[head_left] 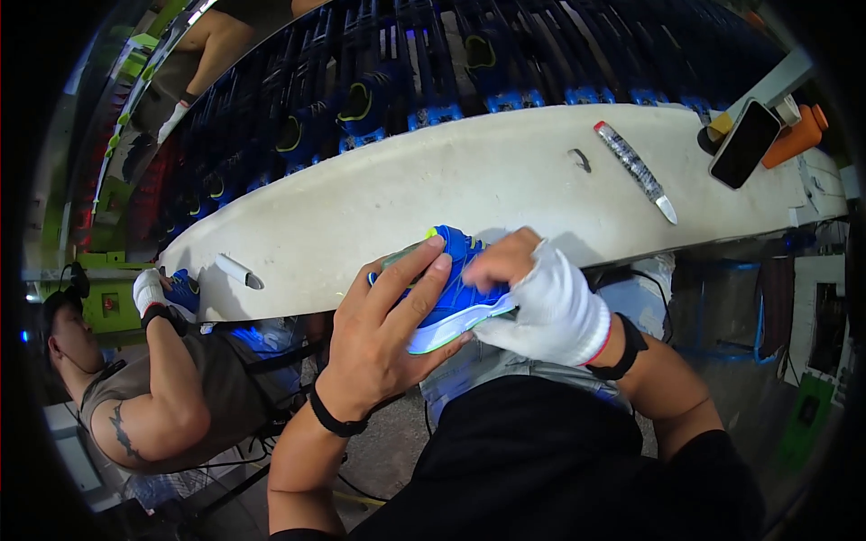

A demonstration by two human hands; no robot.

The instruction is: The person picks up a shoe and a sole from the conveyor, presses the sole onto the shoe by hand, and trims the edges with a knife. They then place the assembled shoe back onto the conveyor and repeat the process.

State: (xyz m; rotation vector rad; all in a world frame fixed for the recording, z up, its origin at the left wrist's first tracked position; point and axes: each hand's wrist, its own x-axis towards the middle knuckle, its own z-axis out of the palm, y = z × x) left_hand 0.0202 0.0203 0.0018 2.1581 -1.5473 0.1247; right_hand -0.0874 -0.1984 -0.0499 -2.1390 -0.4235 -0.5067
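A blue sneaker [451,302] with a yellow-green heel edge and a white sole is held over my lap, at the near edge of the white bench. My left hand [383,311], bare, wraps around its heel end, with the fingers over the collar. My right hand [546,298] wears a white glove that leaves the fingertips bare. Its bent fingers are at the laces, smeared by motion, and the gloved part lies along the sole. Whether these fingers pinch anything does not show.
On the white bench [361,216] lie a knife [636,171] with a wrapped handle, a white marker-like piece [236,270] and a dark scrap [580,160]. A phone [745,144] stands at right beside an orange bottle [796,137]. Beyond, a dark rack [424,72] carries sneakers. A co-worker [171,379] sits at left.
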